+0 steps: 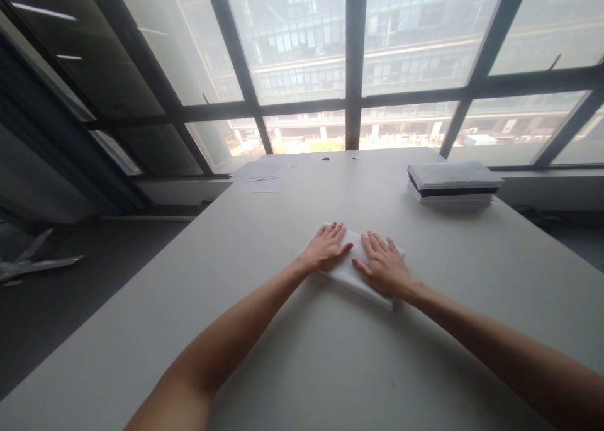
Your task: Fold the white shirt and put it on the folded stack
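A folded white cloth [355,268] lies on the white table [283,330] in front of me. My left hand [326,247] rests flat on the cloth's left part, fingers stretched out and together. My right hand [383,266] lies flat on its right part, fingers spread a little. Both palms press down on the cloth; neither hand grips it. The middle strip of the cloth shows between the two hands, and its near edge sticks out below my right hand.
A stack of folded white and dark cloths [453,183] sits at the table's far right. Loose white sheets [260,172] lie at the far left corner. Large windows [349,60] stand behind the table. Dark floor is to the left.
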`<state>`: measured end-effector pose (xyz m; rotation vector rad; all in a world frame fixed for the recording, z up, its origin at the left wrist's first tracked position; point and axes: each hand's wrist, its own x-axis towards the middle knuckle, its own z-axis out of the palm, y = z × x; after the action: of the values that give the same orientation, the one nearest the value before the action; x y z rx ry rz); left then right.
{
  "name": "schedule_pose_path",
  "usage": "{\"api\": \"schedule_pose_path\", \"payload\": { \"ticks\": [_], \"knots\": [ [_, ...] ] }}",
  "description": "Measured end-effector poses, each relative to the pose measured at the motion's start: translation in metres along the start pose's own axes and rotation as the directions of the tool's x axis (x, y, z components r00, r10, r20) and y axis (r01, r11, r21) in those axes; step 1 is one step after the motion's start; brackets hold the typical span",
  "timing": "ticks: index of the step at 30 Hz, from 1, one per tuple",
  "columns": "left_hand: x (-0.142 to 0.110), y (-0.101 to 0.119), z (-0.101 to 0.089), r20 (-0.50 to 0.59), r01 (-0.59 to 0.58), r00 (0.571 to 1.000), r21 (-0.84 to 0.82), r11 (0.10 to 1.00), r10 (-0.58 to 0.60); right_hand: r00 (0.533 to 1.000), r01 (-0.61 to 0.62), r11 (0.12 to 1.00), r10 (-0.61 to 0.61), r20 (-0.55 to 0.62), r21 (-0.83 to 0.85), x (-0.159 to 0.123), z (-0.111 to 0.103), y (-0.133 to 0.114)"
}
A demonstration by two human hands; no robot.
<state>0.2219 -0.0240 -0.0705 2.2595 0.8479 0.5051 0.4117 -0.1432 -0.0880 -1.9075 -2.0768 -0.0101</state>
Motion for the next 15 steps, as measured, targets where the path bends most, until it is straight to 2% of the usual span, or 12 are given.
{"api": "schedule_pose_path", "payload": {
  "ticks": [3, 6, 9, 11, 13, 15],
  "knots": [
    [0.003, -0.018, -0.019, -0.038, 0.149, 0.987, -0.135, 0.980, -0.156, 0.999, 0.002, 1.000, -0.002, 0.036, -0.003, 0.000, -0.004, -0.002],
    [0.000, -0.033, -0.031, -0.089, 0.212, 0.966, -0.259, 0.942, -0.242, 0.998, 0.015, 1.000, -0.015, 0.055, 0.003, 0.002, -0.005, 0.000],
    [-0.010, -0.039, -0.039, -0.158, 0.191, 0.956, -0.313, 0.930, -0.249, 0.989, 0.121, 0.991, -0.125, 0.077, 0.062, 0.007, -0.009, 0.020],
    [-0.017, -0.038, -0.042, -0.208, 0.165, 0.945, -0.363, 0.917, -0.252, 0.955, 0.261, 0.955, -0.277, 0.102, 0.143, 0.013, -0.018, 0.042],
    [-0.023, -0.034, -0.045, -0.236, 0.134, 0.940, -0.405, 0.905, -0.245, 0.903, 0.378, 0.901, -0.410, 0.131, 0.213, 0.017, -0.031, 0.064],
    [-0.027, -0.028, -0.046, -0.211, 0.103, 0.955, -0.425, 0.899, -0.208, 0.890, 0.403, 0.888, -0.436, 0.130, 0.220, 0.017, -0.046, 0.075]
  ]
}}
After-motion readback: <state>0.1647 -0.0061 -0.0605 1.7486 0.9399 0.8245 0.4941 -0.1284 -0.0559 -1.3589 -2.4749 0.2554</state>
